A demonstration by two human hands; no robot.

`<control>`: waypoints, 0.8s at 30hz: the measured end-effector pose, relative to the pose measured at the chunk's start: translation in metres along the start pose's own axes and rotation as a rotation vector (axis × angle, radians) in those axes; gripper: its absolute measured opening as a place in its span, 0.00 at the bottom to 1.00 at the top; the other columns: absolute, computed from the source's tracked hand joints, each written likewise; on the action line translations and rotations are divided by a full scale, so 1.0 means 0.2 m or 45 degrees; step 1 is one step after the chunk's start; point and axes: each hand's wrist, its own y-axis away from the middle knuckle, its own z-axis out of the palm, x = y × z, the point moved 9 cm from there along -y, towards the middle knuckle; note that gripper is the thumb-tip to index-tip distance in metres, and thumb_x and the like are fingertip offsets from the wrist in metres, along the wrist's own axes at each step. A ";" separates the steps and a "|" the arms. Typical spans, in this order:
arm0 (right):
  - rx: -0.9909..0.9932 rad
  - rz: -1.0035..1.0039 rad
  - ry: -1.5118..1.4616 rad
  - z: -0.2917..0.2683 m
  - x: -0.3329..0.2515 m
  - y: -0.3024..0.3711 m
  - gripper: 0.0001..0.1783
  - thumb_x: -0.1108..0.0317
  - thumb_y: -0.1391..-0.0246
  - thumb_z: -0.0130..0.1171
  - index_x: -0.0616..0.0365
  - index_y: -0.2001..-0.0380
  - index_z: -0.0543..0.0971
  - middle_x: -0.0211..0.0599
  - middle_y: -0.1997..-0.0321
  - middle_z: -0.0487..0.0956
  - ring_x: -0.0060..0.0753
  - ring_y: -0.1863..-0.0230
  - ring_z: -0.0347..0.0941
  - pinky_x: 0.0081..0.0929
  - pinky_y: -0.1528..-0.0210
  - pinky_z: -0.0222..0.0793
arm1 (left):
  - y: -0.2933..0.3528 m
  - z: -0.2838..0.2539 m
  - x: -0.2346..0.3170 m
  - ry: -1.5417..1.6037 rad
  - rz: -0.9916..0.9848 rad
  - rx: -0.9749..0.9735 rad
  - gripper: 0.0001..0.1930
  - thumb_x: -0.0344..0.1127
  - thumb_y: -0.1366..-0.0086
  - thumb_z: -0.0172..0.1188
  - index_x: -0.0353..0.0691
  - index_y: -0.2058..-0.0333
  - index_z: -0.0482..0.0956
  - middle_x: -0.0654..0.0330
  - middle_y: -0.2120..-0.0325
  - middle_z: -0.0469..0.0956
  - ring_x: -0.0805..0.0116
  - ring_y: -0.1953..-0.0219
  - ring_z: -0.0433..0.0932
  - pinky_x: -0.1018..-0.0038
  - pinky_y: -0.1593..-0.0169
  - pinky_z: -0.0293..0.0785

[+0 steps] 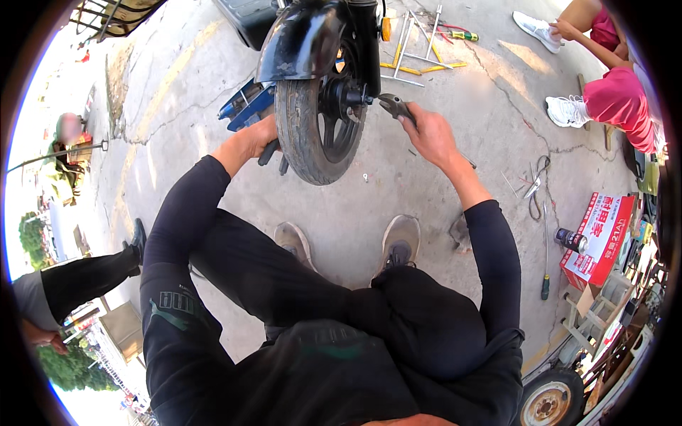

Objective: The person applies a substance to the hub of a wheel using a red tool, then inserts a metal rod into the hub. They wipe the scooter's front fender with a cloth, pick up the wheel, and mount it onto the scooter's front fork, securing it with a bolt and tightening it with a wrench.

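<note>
Concrete yard, scooter front wheel (318, 128) up on blue jack (245, 106).
Right hand (431, 135) fingers wrapped on pliers (395, 106) at axle; left hand (254, 140) clenched on tool beside tyre. I'd pull square, steady.

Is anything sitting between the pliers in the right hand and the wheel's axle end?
Nothing visible. The right hand holds the pliers with their tip right at the axle end of the wheel; no object lies between.

Sunlit, cracked concrete ground (177, 92) — a red cardboard box (600, 238) and loose tools lie at the right.
</note>
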 end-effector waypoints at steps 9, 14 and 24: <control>-0.045 -0.173 0.121 0.01 -0.09 -0.04 0.11 0.62 0.37 0.56 0.55 0.56 0.74 0.47 0.70 0.81 0.57 0.67 0.77 0.50 0.67 0.71 | 0.04 -0.01 0.00 0.008 -0.074 0.078 0.14 0.44 0.30 0.56 0.43 0.53 0.80 0.64 0.63 0.83 0.77 0.68 0.80 0.78 0.70 0.75; -0.027 -0.254 0.259 0.02 -0.08 -0.05 0.11 0.63 0.36 0.57 0.53 0.55 0.74 0.45 0.69 0.81 0.54 0.69 0.78 0.46 0.69 0.71 | 0.05 0.03 0.02 0.066 -0.054 0.127 0.14 0.42 0.30 0.56 0.42 0.52 0.80 0.63 0.63 0.84 0.76 0.69 0.80 0.78 0.69 0.75; -0.021 -0.285 0.320 0.04 -0.06 -0.08 0.12 0.57 0.36 0.57 0.53 0.60 0.73 0.41 0.70 0.80 0.53 0.70 0.78 0.47 0.70 0.71 | 0.02 -0.02 0.00 0.003 -0.029 0.083 0.14 0.41 0.31 0.58 0.40 0.54 0.81 0.61 0.63 0.84 0.75 0.70 0.80 0.78 0.72 0.74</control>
